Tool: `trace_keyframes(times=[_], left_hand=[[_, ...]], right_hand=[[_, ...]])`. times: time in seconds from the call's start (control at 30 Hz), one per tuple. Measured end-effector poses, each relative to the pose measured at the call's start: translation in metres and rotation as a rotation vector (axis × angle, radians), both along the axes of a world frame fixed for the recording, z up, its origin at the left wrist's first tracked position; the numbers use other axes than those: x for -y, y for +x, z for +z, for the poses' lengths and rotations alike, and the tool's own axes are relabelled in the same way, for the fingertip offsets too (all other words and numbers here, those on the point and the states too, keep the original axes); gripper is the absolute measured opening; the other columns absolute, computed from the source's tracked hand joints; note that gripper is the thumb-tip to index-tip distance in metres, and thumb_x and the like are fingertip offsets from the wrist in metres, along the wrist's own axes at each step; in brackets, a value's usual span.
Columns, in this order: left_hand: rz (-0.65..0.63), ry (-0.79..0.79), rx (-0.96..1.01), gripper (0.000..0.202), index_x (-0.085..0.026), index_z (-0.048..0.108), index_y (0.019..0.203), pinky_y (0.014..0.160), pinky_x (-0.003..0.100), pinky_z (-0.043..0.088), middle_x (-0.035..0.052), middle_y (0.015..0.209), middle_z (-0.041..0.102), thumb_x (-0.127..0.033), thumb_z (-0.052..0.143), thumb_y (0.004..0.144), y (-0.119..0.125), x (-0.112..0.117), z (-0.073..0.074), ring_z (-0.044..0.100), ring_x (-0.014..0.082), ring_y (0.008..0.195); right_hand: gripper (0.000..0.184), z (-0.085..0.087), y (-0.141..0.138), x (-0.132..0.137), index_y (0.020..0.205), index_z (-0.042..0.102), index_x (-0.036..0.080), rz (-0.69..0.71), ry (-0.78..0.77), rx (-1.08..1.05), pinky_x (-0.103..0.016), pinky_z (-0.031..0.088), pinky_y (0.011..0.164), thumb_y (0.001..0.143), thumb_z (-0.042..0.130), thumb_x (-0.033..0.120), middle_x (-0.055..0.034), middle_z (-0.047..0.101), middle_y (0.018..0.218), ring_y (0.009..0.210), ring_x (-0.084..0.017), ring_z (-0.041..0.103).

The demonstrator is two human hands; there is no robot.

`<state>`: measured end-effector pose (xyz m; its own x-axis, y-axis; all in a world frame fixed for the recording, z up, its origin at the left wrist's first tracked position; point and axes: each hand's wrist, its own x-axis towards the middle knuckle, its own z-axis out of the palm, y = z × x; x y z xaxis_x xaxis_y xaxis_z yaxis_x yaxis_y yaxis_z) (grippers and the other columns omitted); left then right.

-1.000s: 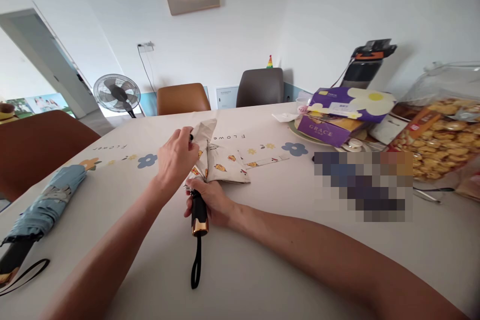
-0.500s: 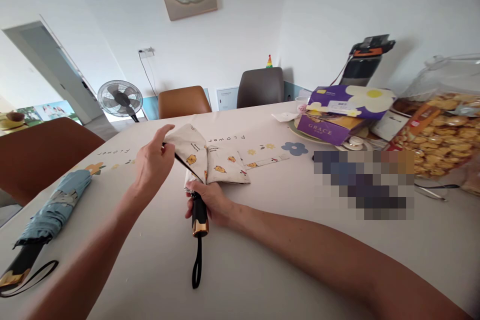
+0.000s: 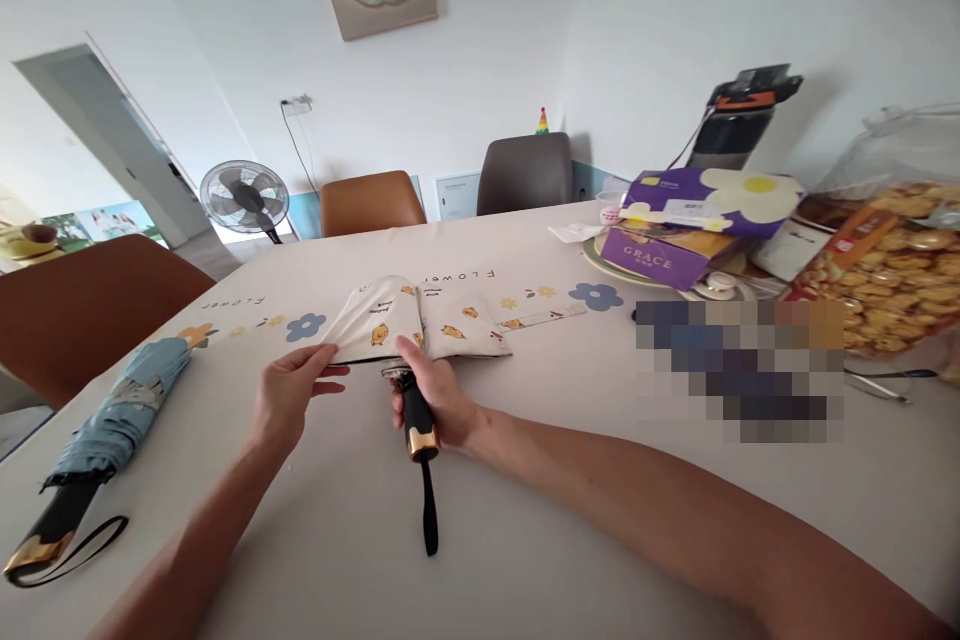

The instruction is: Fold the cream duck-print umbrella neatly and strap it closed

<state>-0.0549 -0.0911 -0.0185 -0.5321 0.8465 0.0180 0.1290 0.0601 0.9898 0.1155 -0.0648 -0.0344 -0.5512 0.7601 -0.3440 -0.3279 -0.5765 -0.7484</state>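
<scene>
A white folding umbrella point(image 3: 384, 320) with small yellow cartoon prints is collapsed, its canopy panels spread loose over the table. My right hand point(image 3: 439, 390) is wrapped around the top of its black and gold handle point(image 3: 418, 412), with the thumb pressing on the fabric. A black wrist strap point(image 3: 429, 510) hangs from the handle's end. Between its thumb and fingers, my left hand point(image 3: 289, 395) pinches the left corner of one panel and holds the black edge taut. The shaft is hidden under the fabric.
A folded blue umbrella point(image 3: 124, 410) lies on the table point(image 3: 525, 540) at the left. Purple boxes point(image 3: 656, 255), a dark bottle point(image 3: 731, 130) and a large bag of snacks point(image 3: 885, 270) stand at the right, near a pixelated patch. Chairs point(image 3: 371, 203) and a fan point(image 3: 244, 198) are beyond.
My left hand has come down and toward me, bringing the panel's edge from raised and slanting to flat. My right hand keeps its grip, with the handle shifted slightly right.
</scene>
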Motion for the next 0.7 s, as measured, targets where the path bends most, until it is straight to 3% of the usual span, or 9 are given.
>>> trace_keyframes(times=[0.1, 0.23, 0.4, 0.47, 0.57, 0.7], left_hand=[[-0.033, 0.003, -0.058, 0.037, -0.011, 0.067, 0.091, 0.058, 0.031, 0.057, 0.0087, 0.098, 0.065, -0.035, 0.070, 0.063, 0.001, 0.003, -0.004, 0.066, 0.0208, 0.073], [-0.049, -0.018, -0.086, 0.037, -0.013, 0.067, 0.094, 0.059, 0.031, 0.056, 0.0076, 0.090, 0.066, -0.038, 0.067, 0.066, 0.000, 0.003, -0.010, 0.066, 0.0209, 0.076], [-0.142, -0.133, -0.137, 0.041, -0.013, 0.065, 0.098, 0.044, 0.022, 0.044, 0.0064, 0.074, 0.066, -0.041, 0.063, 0.068, -0.001, 0.000, -0.019, 0.059, 0.0154, 0.060], [-0.149, -0.171, -0.200, 0.040, -0.015, 0.065, 0.098, 0.044, 0.021, 0.042, 0.0060, 0.076, 0.066, -0.041, 0.062, 0.068, -0.004, 0.000, -0.021, 0.058, 0.0150, 0.061], [-0.037, -0.118, -0.417, 0.031, -0.022, 0.066, 0.097, 0.059, 0.025, 0.048, 0.0052, 0.094, 0.065, -0.036, 0.058, 0.070, -0.008, 0.001, -0.021, 0.059, 0.0180, 0.080], [0.056, 0.133, -0.649, 0.024, -0.022, 0.064, 0.093, 0.084, 0.031, 0.045, 0.0047, 0.109, 0.061, -0.030, 0.048, 0.077, 0.003, 0.003, -0.016, 0.058, 0.0187, 0.096]], right_hand=[[0.037, 0.002, 0.003, -0.001, 0.063, 0.044, 0.018, -0.023, 0.028, 0.088, -0.024, 0.038, 0.032, 0.076, 0.057, 0.050, 0.0000, 0.049, 0.042, 0.032, -0.012, 0.046], [0.030, 0.002, 0.006, -0.004, 0.060, 0.042, 0.019, -0.034, 0.111, 0.152, -0.024, 0.038, 0.032, 0.074, 0.058, 0.040, -0.0003, 0.050, 0.039, 0.032, -0.013, 0.046], [0.026, -0.004, 0.007, -0.007, 0.056, 0.043, 0.018, -0.028, 0.183, 0.170, -0.023, 0.038, 0.033, 0.073, 0.054, 0.034, -0.0007, 0.050, 0.039, 0.031, -0.011, 0.045], [0.025, -0.006, 0.006, -0.007, 0.056, 0.042, 0.018, -0.021, 0.181, 0.174, -0.023, 0.038, 0.033, 0.073, 0.054, 0.032, -0.0005, 0.050, 0.039, 0.031, -0.011, 0.044], [0.023, -0.007, 0.005, -0.007, 0.056, 0.042, 0.019, -0.021, 0.182, 0.184, -0.023, 0.038, 0.032, 0.072, 0.054, 0.031, -0.0005, 0.050, 0.038, 0.031, -0.011, 0.044], [0.021, -0.007, 0.005, -0.006, 0.056, 0.043, 0.019, -0.031, 0.183, 0.193, -0.024, 0.039, 0.031, 0.071, 0.055, 0.030, -0.0003, 0.050, 0.038, 0.031, -0.012, 0.044]])
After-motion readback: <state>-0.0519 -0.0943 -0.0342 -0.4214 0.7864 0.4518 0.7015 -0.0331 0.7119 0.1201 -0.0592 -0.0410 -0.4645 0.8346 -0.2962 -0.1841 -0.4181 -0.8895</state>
